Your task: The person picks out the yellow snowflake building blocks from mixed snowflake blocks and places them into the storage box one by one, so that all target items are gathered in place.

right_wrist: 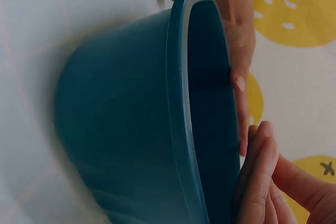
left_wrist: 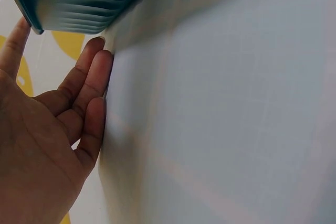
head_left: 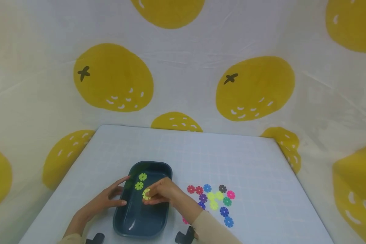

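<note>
A dark teal tray (head_left: 144, 217) with a raised rim stands on the table. Two yellow-green notched plastic discs (head_left: 142, 177) lie inside it, towards its far end. My right hand (head_left: 162, 191) is over the tray and pinches another yellow notched disc (head_left: 146, 194) between thumb and fingers. In the right wrist view the tray's wall fills the middle, and the disc is hidden behind the fingers. My left hand (head_left: 108, 198) rests at the tray's left rim with its fingers spread. In the left wrist view some of its fingers (left_wrist: 97, 74) lie below the rim, beside the tabletop.
Right of the tray, loose notched discs lie in a group: red discs (head_left: 195, 189), yellow discs (head_left: 215, 196), blue discs (head_left: 228, 222), a black disc (head_left: 222, 188), a green disc (head_left: 227, 201) and others. My right forearm hides part of the group. A fruit-printed cloth (head_left: 183, 91) hangs behind the table.
</note>
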A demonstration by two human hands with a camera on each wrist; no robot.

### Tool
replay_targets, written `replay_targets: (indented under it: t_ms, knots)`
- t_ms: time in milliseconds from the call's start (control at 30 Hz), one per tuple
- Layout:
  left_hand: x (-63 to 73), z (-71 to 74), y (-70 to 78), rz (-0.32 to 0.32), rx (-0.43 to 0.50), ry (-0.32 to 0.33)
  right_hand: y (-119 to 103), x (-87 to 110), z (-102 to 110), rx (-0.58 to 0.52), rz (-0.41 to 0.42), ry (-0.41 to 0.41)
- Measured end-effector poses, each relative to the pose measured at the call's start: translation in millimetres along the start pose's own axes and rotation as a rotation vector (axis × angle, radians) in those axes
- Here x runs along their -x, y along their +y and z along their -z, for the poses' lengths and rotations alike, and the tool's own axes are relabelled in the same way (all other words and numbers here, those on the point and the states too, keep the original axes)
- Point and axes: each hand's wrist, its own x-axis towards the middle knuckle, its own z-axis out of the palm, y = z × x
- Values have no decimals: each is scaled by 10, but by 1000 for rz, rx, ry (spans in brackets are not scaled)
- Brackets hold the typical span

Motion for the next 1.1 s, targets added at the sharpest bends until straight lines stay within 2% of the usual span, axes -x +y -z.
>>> replay_targets:
  t_ms: [433,733,1100]
  knots:
    - [-12,4,-27,-35,4,-8,-63,-195,-112,26,-2,40]
    - [13,13,-15,-38,38,-20,-132,-322,-164,23,-15,27]
    - [-2,24,-47,-70,52,-21,-236,-417,-290,100,-15,76]
